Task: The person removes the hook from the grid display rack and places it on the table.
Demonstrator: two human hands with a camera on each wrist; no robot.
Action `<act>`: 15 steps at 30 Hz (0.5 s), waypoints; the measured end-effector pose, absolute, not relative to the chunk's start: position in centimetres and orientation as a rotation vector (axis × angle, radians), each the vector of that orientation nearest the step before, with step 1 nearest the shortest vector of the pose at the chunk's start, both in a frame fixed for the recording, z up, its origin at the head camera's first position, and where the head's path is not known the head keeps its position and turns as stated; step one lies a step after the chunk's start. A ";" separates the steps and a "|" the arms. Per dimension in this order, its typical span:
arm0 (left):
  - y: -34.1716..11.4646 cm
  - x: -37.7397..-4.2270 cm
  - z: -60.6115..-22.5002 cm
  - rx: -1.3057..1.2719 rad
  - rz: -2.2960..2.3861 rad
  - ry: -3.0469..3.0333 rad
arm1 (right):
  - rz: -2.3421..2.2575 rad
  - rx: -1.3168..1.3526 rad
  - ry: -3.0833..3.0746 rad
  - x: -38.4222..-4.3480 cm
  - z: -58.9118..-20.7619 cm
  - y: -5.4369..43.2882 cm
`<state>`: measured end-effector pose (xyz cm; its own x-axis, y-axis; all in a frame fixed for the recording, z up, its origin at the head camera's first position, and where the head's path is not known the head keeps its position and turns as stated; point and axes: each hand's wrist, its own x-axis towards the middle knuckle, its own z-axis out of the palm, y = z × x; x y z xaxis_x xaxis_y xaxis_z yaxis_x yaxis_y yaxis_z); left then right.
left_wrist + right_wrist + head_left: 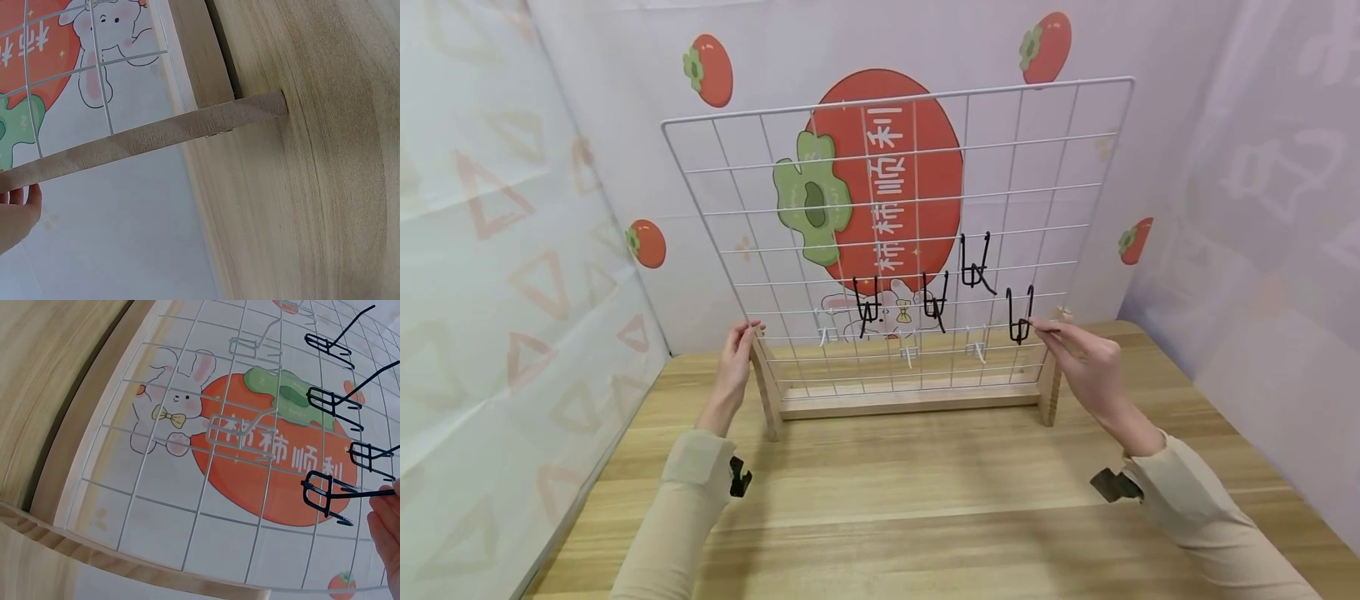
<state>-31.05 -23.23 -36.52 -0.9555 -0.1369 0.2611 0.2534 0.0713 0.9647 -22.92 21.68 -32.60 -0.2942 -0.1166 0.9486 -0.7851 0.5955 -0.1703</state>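
A white wire grid panel (850, 204) stands upright in a wooden stand (910, 406). At the grid's lower right, my right hand (1086, 358) pinches the outer end of a black wire hook (1019, 327) between thumb and fingers. The right wrist view shows this black hook (326, 495) lying against the grid wires, its prong running to the fingertips. On the other side, my left hand (735, 358) grips the upper end of the stand's left wooden upright (766, 387). Fingertips curl at that upright's edge in the left wrist view, where most of the hand (17, 215) is cut off.
Other black hooks (974, 265) hang on the grid's middle and right. Three white hooks (908, 353) hang lower. The stand rests on a wood-grain table (910, 492), with a printed cloth backdrop (910, 37) behind and cloth walls at both sides.
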 end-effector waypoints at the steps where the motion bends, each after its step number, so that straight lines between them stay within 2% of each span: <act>1: -23.2 -31.1 -36.5 -0.121 -1.965 -2.067 | 0.794 0.745 -1.771 -22.8 -32.6 21.7; 15: -23.1 -31.0 -36.6 -0.143 -1.981 -2.053 | 0.811 0.769 -1.832 -21.1 -33.8 22.4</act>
<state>-31.05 -23.14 -36.56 -0.9548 -0.1246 0.2700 0.2654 0.0526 0.9627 -21.07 22.36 -33.82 -0.3453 -0.1554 0.9255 -0.7895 0.5813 -0.1970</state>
